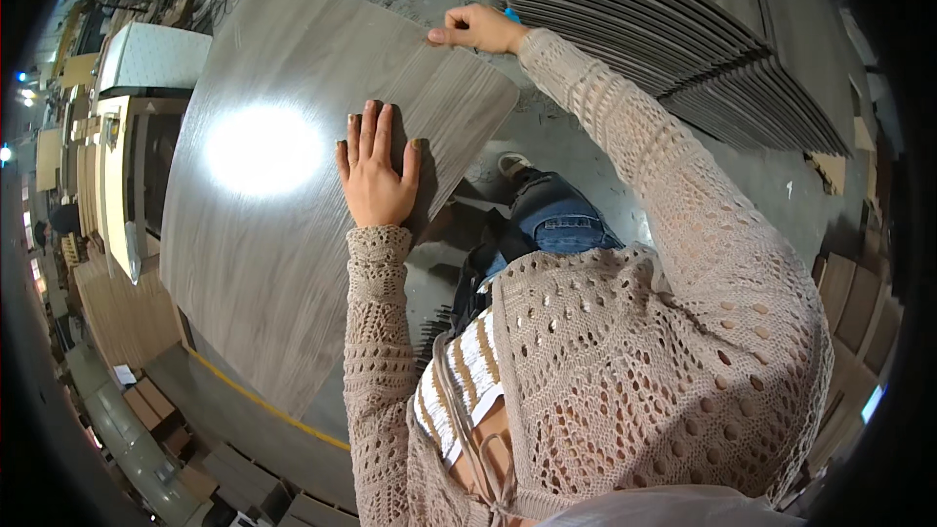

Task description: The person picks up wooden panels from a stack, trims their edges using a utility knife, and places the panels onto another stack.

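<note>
A large grey wood-grain panel (293, 263) lies in front of me, with a bright light reflected on its surface. My left hand (379, 181) rests flat on it near the close edge, fingers spread and pointing away. At the far right edge of the panel, my right hand (480, 29) is closed, thumb and curled fingers pressed together by the rim. A small blue piece (512, 15) shows beside the right wrist; what the fingers hold is hidden from this view.
A tall stack of thin grey panels (625, 20) stands at the right. On the left are a white box (156, 57) and several boards. A yellow line (264, 402) runs along the floor, with cardboard-brown stacks (234, 478) beyond it at the lower left.
</note>
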Demonstrator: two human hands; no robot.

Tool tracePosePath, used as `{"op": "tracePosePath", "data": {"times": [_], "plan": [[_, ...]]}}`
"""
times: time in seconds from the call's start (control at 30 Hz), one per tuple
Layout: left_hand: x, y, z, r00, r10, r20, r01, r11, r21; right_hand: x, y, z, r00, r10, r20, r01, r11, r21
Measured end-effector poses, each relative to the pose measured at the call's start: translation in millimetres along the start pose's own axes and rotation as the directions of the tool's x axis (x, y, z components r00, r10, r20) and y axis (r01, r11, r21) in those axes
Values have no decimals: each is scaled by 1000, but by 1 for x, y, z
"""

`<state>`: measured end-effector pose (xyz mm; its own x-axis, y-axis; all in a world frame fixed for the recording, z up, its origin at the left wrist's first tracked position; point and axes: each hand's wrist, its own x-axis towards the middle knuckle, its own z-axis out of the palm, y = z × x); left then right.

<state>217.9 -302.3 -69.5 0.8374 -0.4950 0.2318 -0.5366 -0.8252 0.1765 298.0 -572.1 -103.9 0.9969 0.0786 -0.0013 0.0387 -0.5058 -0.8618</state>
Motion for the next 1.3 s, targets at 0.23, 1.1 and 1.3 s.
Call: {"op": "tracePosePath", "data": {"times": [0.23,1.1,1.3], "plan": [[4,0,9,999,29,-26,-29,1000,-4,-86,19,-1,947,-104,-304,42,978,-206],[-277,-270,-81,173,-959,-224,984,159,77,-80,37,23,551,304,-777,-355,928,112],[-325,-258,-93,-116,-989,-86,977,-98,-189,-55,41,19,553,293,-780,-301,943,141]]}}
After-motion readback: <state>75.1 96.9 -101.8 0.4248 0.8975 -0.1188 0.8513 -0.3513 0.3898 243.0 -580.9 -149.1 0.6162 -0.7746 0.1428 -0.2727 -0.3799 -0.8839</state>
